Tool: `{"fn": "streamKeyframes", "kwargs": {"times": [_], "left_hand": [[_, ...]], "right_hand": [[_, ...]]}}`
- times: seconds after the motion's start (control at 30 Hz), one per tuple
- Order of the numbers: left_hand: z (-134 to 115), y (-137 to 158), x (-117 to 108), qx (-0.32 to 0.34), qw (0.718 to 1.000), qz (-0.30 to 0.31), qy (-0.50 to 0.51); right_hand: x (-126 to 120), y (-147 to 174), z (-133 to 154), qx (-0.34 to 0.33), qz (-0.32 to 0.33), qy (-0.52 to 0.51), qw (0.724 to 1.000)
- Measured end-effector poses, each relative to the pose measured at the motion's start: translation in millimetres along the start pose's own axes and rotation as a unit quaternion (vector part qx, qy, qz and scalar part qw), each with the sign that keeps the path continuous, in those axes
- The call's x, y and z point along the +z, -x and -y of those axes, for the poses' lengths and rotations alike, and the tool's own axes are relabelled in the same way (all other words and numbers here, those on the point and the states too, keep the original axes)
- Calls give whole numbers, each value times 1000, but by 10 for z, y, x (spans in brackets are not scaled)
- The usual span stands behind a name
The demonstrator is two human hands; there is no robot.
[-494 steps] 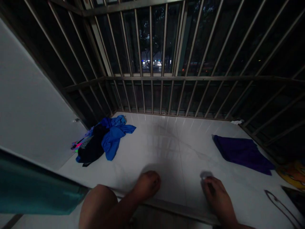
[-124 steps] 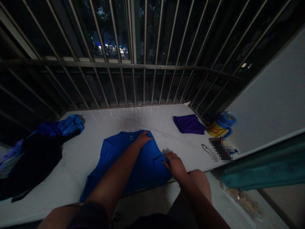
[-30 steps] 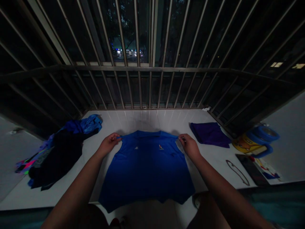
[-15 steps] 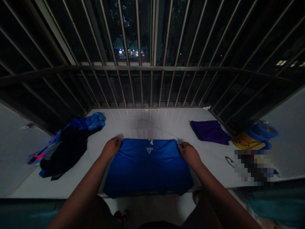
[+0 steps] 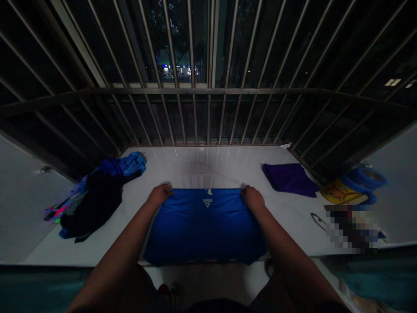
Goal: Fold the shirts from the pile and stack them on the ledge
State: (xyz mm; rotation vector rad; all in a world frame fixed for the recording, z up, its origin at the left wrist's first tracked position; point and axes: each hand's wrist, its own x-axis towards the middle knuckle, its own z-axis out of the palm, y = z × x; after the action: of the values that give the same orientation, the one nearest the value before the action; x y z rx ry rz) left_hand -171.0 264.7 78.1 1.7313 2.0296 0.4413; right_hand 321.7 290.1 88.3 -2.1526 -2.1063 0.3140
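Observation:
A blue PEAK shirt is spread on the white ledge, its small logo upside down to me near the far edge. The near part of the cloth reaches the ledge's front edge. At the far left corner, my left hand pinches the fabric between thumb and fingers. My right hand is closed on the far right corner in the same way. Between the two hands the far edge runs nearly straight, with light creases just below it.
On the left of the white ledge lies a heap of dark and blue clothes. A folded purple cloth is at the right, beside a yellow-and-blue container and a blurred-out item. Metal bars stand behind.
My right hand has shifted slightly left and now covers more of its corner. My left hand has moved slightly right and up with the cloth. The view has tilted a little.

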Motion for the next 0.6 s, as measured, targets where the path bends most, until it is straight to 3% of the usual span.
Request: {"fn": "streamKeyframes", "kwargs": {"times": [0.13, 0.3, 0.47, 0.6], "left_hand": [[-30, -104, -19, 56, 998, 16, -4], [-170, -336, -81, 109, 991, 71, -29], [-405, -585, -242, 126, 988, 68, -61], [-634, -707, -540, 133, 988, 1, -77]], "right_hand": [[-35, -41, 16, -66, 6, -13, 998], [-152, -192, 76, -159, 63, -17, 985], [-355, -420, 232, -151, 58, 8, 987], [-680, -540, 381, -134, -6, 5, 991]]}}
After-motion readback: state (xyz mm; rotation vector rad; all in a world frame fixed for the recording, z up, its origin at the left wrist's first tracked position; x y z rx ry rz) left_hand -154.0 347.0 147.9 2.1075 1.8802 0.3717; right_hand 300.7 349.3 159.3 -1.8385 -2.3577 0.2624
